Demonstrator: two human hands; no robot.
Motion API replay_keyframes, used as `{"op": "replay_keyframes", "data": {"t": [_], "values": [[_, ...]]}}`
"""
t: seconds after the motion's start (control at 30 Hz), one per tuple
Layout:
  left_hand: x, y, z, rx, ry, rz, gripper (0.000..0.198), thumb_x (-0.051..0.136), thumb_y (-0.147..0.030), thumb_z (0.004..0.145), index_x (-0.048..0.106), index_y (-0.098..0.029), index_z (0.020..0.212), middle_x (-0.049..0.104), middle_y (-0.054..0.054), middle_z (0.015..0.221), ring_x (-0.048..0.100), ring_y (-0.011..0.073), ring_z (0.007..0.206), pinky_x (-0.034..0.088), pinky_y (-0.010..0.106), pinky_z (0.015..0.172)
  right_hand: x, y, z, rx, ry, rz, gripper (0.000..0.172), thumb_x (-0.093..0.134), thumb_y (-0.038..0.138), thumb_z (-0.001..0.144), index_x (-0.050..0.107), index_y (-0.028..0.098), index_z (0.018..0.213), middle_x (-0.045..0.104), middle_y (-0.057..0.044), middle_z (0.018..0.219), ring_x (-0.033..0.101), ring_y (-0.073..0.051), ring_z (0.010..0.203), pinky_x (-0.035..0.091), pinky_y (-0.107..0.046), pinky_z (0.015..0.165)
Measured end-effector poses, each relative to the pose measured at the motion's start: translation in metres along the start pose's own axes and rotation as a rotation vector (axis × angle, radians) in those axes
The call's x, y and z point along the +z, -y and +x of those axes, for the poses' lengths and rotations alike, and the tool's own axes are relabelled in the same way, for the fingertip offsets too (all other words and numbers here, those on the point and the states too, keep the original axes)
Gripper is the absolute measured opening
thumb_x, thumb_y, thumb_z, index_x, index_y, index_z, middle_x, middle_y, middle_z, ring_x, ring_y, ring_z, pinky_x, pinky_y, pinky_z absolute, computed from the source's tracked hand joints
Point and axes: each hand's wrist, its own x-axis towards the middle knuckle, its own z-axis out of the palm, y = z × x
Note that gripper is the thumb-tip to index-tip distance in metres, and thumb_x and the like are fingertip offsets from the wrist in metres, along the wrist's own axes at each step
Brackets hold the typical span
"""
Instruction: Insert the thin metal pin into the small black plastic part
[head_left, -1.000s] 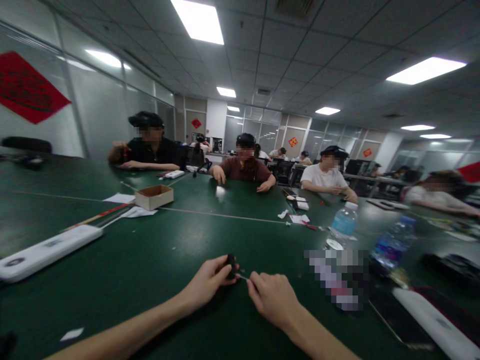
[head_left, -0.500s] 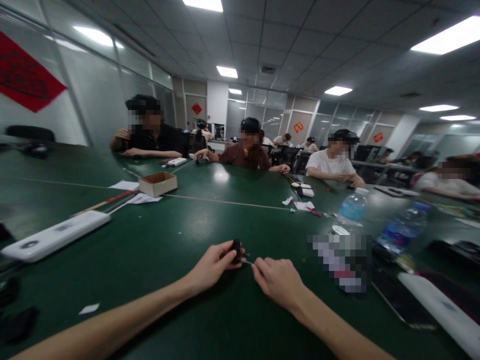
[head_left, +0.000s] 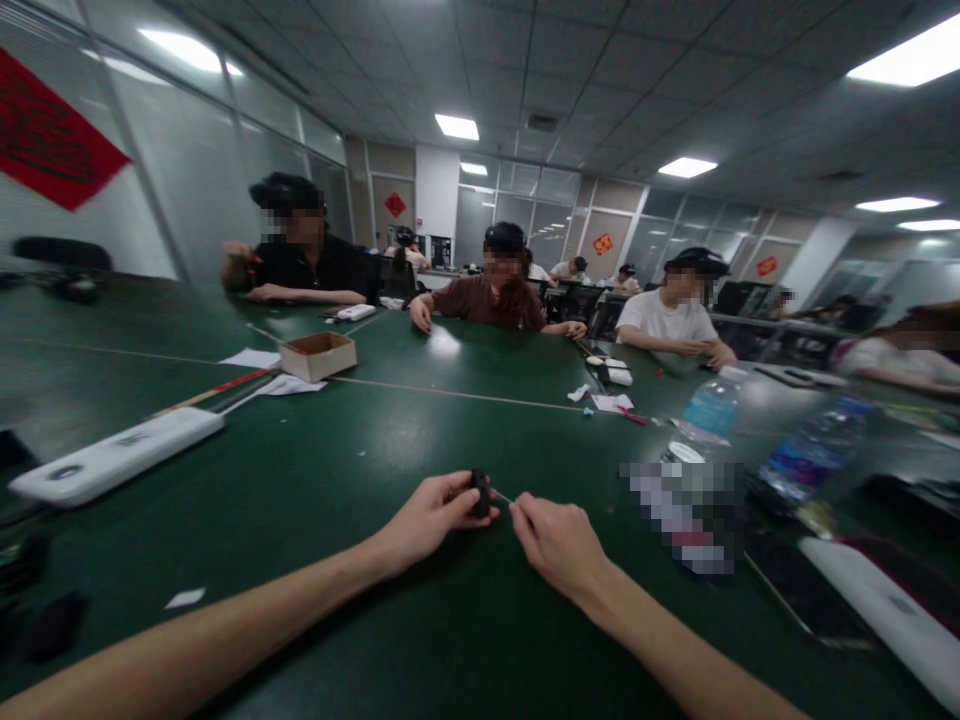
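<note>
My left hand [head_left: 431, 517] rests on the green table [head_left: 315, 500] with its fingers closed round a small black object [head_left: 480, 492]. A thin light-coloured pin or wire [head_left: 501, 496] sticks out of that object toward the right. My right hand [head_left: 553, 545] pinches the far end of this thin piece between thumb and forefinger. Both hands sit close together at the table's near middle.
A long white power strip [head_left: 112, 462] lies at the left, an open cardboard box [head_left: 319, 355] beyond it. Two water bottles [head_left: 712, 407] stand at the right near a white device [head_left: 885, 610]. Several people sit along the far side.
The view has tilted down a little, so the hands appear higher in the picture. My hands keep the same grip and stay close together.
</note>
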Motion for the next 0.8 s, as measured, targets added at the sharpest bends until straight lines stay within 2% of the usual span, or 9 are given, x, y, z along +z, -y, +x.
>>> {"op": "replay_keyframes", "data": {"t": [0.1, 0.37, 0.6, 0.8], "values": [[-0.0013, 0.0024, 0.0023, 0.004, -0.058, -0.052, 0.030, 0.053, -0.031, 0.087, 0.060, -0.011, 0.109, 0.062, 0.013, 0.110, 0.061, 0.0242, 0.100, 0.044, 0.046, 0.097, -0.0018, 0.0005, -0.0006, 0.001, 0.010, -0.022, 0.033, 0.026, 0.032, 0.099, 0.055, 0.019, 0.088, 0.061, -0.001, 0.073, 0.056, -0.011, 0.060, 0.033, -0.021, 0.058], [-0.0041, 0.0065, 0.0035, 0.029, -0.123, -0.068, 0.033, 0.054, -0.030, 0.087, 0.057, -0.014, 0.116, 0.060, 0.012, 0.112, 0.060, 0.0241, 0.100, 0.045, 0.046, 0.094, -0.0064, 0.0044, -0.0009, -0.024, 0.058, -0.098, 0.036, 0.028, 0.035, 0.097, 0.058, 0.019, 0.086, 0.062, -0.001, 0.071, 0.055, -0.011, 0.058, 0.031, -0.022, 0.056], [-0.0030, 0.0050, 0.0029, 0.047, -0.122, 0.018, 0.037, 0.055, -0.032, 0.086, 0.057, -0.015, 0.119, 0.060, 0.011, 0.115, 0.060, 0.0234, 0.099, 0.046, 0.044, 0.093, -0.0073, 0.0065, -0.0007, -0.020, 0.073, -0.119, 0.036, 0.028, 0.036, 0.098, 0.058, 0.020, 0.086, 0.062, 0.000, 0.071, 0.055, -0.011, 0.058, 0.031, -0.023, 0.055], [-0.0012, 0.0018, 0.0002, 0.091, -0.103, 0.191, 0.036, 0.055, -0.032, 0.085, 0.059, -0.017, 0.118, 0.063, 0.009, 0.111, 0.061, 0.0232, 0.097, 0.049, 0.041, 0.089, -0.0092, 0.0085, -0.0006, -0.025, 0.089, -0.147, 0.037, 0.028, 0.038, 0.098, 0.058, 0.020, 0.086, 0.062, -0.002, 0.072, 0.055, -0.012, 0.057, 0.031, -0.023, 0.055]]}}
